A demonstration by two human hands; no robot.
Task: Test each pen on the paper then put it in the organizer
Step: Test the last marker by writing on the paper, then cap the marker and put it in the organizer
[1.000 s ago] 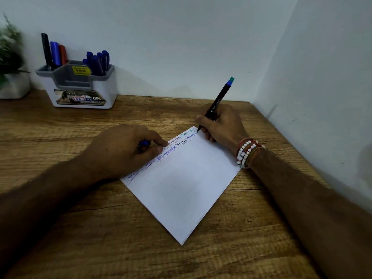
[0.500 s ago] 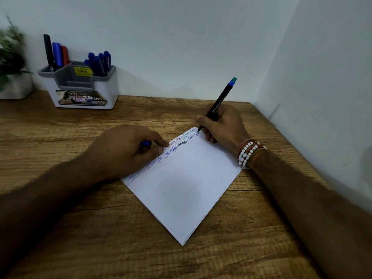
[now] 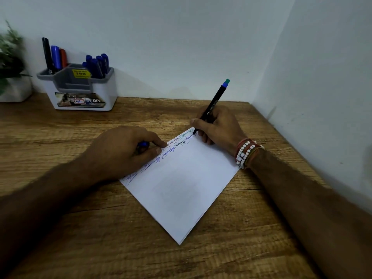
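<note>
Pen (image 3: 213, 105), black, teal end. Right hand (image 3: 220, 125) fingers (image 3: 198, 122) pinch it low on the barrel, tip on the paper (image 3: 181, 188) just below them. Left hand (image 3: 124, 152) curls round a blue piece (image 3: 143, 144), likely the cap, and pins the paper's edge. I judge the pen light, stiff and smooth. I'd regrip mid-barrel for the organizer (image 3: 80, 91), far beyond the left fingers on the bench (image 3: 241, 248).

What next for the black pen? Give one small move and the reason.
Probably lift the black pen off the paper toward the left hand: its tip rests among scribbles at the paper's far corner, and the left hand holds a blue piece, likely its cap.
</note>
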